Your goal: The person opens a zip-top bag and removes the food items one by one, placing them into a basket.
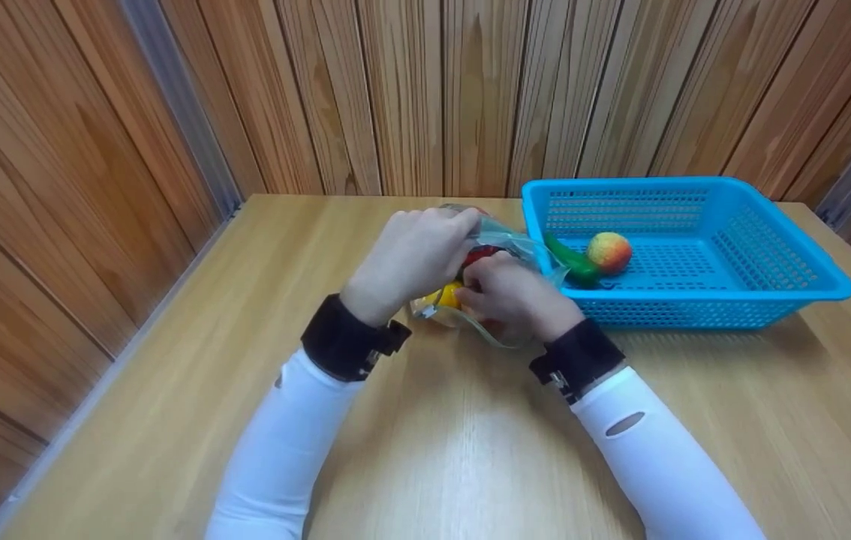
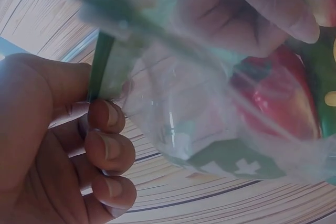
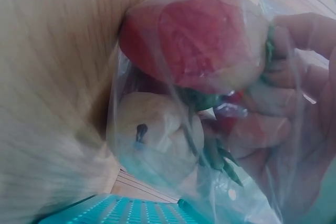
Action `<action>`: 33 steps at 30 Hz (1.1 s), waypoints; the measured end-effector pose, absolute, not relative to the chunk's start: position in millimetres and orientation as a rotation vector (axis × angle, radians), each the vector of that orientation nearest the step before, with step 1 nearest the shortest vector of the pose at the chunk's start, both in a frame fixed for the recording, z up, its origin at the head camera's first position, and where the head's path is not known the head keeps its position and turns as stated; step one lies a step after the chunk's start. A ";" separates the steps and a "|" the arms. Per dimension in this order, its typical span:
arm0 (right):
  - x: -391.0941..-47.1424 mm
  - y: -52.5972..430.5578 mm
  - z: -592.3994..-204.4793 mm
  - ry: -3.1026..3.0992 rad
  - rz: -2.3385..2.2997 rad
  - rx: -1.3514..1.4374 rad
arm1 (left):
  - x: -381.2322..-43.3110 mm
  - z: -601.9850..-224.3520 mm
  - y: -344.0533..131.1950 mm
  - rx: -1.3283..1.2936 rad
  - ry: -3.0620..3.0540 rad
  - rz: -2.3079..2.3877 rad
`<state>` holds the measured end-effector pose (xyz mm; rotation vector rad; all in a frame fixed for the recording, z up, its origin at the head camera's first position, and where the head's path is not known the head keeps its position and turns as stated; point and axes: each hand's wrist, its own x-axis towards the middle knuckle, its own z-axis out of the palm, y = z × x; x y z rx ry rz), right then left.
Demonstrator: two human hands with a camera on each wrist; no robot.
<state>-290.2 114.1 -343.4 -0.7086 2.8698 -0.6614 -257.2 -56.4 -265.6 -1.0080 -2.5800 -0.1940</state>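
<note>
My left hand [image 1: 422,251] pinches the green-edged mouth of a clear plastic zip bag [image 2: 163,124] between thumb and fingers. Reaching inside the bag is my right hand [image 1: 519,296], its fingers curled among the contents; I cannot tell if it grips one of them. In the right wrist view those fingers lie against the green-stemmed end of a large red-and-pale fruit [image 3: 194,45]. Beside it in the bag sits a pale round fruit [image 3: 152,129] with a dark mark. A shiny red piece [image 2: 278,98] and a yellow one [image 1: 444,295] also show in the bag.
Just right of the bag stands a blue perforated plastic basket [image 1: 703,298]. In its left part lie a green pepper [image 1: 578,264] and a red-yellow peach [image 1: 610,253]. The wooden table [image 1: 425,450] ends at a plank wall [image 1: 410,97] behind.
</note>
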 end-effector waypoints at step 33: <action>-273.6 136.4 -313.7 2.887 -0.866 -0.947 | -255.8 -263.7 -58.5 -1.018 -2.556 -0.216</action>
